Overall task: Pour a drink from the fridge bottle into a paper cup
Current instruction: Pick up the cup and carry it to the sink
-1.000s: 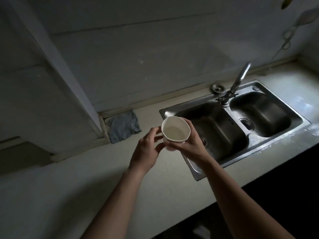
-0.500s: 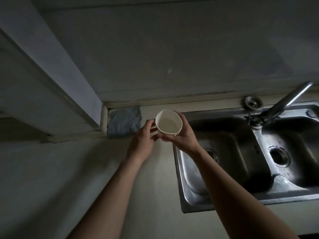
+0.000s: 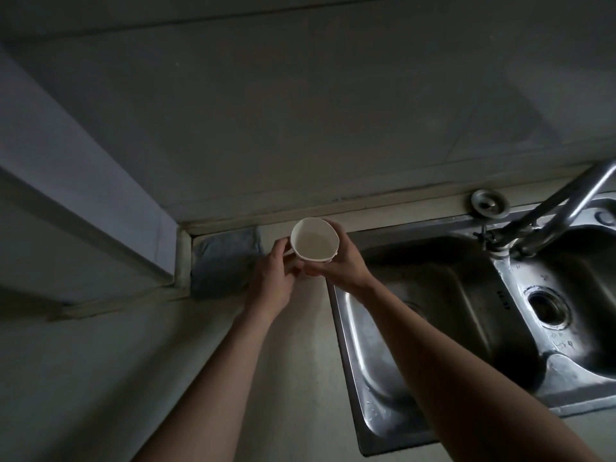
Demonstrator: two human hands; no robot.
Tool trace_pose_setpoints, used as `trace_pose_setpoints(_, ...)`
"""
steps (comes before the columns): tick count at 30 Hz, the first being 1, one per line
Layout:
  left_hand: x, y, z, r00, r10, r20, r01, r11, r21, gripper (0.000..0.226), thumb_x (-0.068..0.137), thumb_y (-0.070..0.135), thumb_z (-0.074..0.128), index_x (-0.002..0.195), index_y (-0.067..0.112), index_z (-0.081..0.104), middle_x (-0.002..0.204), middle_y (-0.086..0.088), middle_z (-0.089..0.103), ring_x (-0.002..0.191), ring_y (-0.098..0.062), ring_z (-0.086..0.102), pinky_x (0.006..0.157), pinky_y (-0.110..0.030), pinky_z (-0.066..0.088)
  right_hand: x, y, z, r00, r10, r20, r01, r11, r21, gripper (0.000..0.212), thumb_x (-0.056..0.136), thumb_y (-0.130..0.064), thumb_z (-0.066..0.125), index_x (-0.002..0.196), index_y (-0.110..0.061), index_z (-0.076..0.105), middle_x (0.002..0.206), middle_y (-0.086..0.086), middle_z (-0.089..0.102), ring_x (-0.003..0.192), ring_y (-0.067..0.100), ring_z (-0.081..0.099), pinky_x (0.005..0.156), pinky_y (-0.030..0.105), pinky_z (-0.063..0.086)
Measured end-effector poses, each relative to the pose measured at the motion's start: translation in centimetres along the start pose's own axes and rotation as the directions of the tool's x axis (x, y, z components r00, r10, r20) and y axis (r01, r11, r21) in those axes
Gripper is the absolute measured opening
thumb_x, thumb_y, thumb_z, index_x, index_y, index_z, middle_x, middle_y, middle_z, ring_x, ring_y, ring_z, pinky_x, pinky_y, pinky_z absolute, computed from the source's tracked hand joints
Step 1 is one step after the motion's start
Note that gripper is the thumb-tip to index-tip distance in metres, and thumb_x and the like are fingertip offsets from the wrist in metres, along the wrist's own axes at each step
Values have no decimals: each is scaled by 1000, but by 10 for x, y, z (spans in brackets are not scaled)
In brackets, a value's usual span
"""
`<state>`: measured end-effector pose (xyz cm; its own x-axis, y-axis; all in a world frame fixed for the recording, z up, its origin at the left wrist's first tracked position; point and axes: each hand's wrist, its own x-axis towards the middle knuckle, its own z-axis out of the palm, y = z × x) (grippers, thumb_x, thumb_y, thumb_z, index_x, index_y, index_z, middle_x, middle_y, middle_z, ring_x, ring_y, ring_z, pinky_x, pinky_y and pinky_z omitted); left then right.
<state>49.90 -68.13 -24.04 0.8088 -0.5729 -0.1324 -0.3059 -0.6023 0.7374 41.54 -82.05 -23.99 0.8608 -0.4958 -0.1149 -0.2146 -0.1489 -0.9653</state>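
Note:
A white paper cup (image 3: 314, 240) is held above the counter near the back wall, just left of the sink. It looks empty inside and its rim is slightly squashed. My right hand (image 3: 340, 263) wraps around its right side and underside. My left hand (image 3: 275, 278) touches its left side with thumb and fingertips. No bottle is in view.
A steel double sink (image 3: 466, 311) with a tap (image 3: 546, 221) fills the right. A round metal strainer (image 3: 489, 202) lies on the ledge behind it. A grey-blue cloth (image 3: 225, 263) sits in the back corner by a white cabinet side (image 3: 83, 195). The pale counter (image 3: 100, 378) stretches left.
Both hands carried the cup away from over the sink, leftward and toward the back wall. The view has shifted left and closer to the counter.

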Motion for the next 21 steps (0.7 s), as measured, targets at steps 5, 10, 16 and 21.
trace_pose_setpoints(5,9,-8,6,1000,-2,-2,2,1000,11,56,94,16,63,144,26,39,139,-6,54,127,-23,52,90,-27,45,10,3,4,1000,3,-2,-4,1000,-29,91,59,-41,90,135,-29,41,124,-10,56,111,8,59,92,44,55)
trace_pose_setpoints(10,13,-9,7,1000,-4,3,5,1000,-31,58,92,11,64,143,25,39,138,-5,55,125,-22,54,90,-29,46,15,7,9,999,31,-25,-32,998,-48,96,54,-52,86,135,-31,39,125,-9,57,113,9,59,95,43,54)
trace_pose_setpoints(16,11,-13,3,999,27,45,-25,999,-42,63,91,13,67,143,26,35,141,-3,53,129,-21,51,100,-42,49,8,5,10,999,43,-3,-43,997,-66,96,61,-37,89,140,-26,35,130,-3,54,118,11,55,99,38,50)
trace_pose_setpoints(21,-1,-31,-29,998,61,1,-60,989,134,48,93,19,64,138,18,46,136,-8,57,124,-26,54,98,-37,47,-36,16,14,970,151,-193,-192,958,-213,78,74,-38,81,136,-30,34,121,-11,48,108,5,51,80,20,46)
